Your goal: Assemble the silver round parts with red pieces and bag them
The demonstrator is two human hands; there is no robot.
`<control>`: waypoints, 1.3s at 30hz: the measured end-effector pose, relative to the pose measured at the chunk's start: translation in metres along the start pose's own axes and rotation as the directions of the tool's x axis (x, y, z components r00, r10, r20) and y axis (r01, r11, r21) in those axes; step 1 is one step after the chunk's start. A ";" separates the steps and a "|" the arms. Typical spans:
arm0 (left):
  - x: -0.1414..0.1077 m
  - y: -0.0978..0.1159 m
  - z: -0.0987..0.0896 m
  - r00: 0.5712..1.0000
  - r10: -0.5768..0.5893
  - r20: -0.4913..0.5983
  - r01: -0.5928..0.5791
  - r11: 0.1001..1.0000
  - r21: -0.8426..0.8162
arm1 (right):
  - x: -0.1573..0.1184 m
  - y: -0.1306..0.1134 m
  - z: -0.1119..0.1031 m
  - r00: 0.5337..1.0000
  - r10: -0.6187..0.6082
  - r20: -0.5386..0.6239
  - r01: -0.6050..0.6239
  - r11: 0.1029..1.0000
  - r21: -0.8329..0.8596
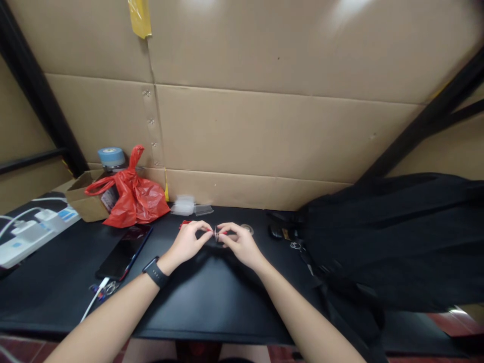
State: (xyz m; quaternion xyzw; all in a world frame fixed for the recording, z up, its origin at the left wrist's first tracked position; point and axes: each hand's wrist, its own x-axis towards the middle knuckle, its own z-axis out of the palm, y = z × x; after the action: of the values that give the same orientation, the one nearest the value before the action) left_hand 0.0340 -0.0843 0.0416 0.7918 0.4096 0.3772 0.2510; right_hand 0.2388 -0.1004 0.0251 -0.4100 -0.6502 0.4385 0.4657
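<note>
Above the black tabletop (212,297), both hands meet near the middle. My left hand (191,241), with a dark watch (155,272) on its wrist, pinches one side of a small, thin round object (216,234). My right hand (241,243) pinches the same object from the other side. The object is seen nearly edge-on and its details are too small to tell. Something red (184,224) lies just behind my left hand. A round, clear-looking item (247,229) rests behind my right hand, partly hidden by it.
A red plastic bag (138,199), an open cardboard box (87,201) and a blue-lidded jar (112,157) stand back left. A phone (124,252) and power strip (22,244) lie left. Clear plastic pieces (184,205) sit by the cardboard wall. A black bag (397,237) fills the right.
</note>
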 end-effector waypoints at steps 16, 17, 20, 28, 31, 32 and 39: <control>-0.002 0.002 0.006 0.998 0.062 0.026 -0.066 0.981 0.182 | 0.000 0.000 -0.003 0.994 0.067 0.082 -0.074 0.994 0.082; -0.002 0.002 0.006 0.996 0.077 0.049 -0.087 0.967 0.240 | 0.000 0.001 -0.003 0.997 0.028 0.071 -0.029 0.999 0.019; 0.001 -0.004 0.007 0.988 0.114 0.102 -0.150 0.855 0.497 | -0.001 0.000 -0.007 0.995 -0.086 0.043 0.093 0.969 -0.229; 0.014 -0.028 0.017 0.998 -0.001 0.059 -0.047 0.590 0.806 | 0.001 -0.004 -0.023 0.976 -0.216 0.029 0.197 0.818 -0.541; 0.014 -0.028 0.014 0.995 -0.018 0.101 -0.071 0.591 0.804 | 0.001 -0.004 -0.025 0.976 -0.214 0.036 0.196 0.799 -0.569; 0.014 -0.027 0.013 0.992 -0.015 0.125 -0.092 0.598 0.796 | 0.001 -0.004 -0.026 0.977 -0.212 0.035 0.193 0.793 -0.578; 0.011 -0.021 0.010 0.961 0.036 0.273 -0.213 0.727 0.653 | 0.000 -0.009 -0.027 0.988 -0.147 0.055 0.149 0.779 -0.609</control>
State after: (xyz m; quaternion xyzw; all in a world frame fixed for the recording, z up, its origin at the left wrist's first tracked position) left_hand 0.0359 -0.0649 0.0252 0.8941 0.4306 0.1191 -0.0321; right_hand 0.2633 -0.0977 0.0386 -0.4852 -0.7881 0.1677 0.3397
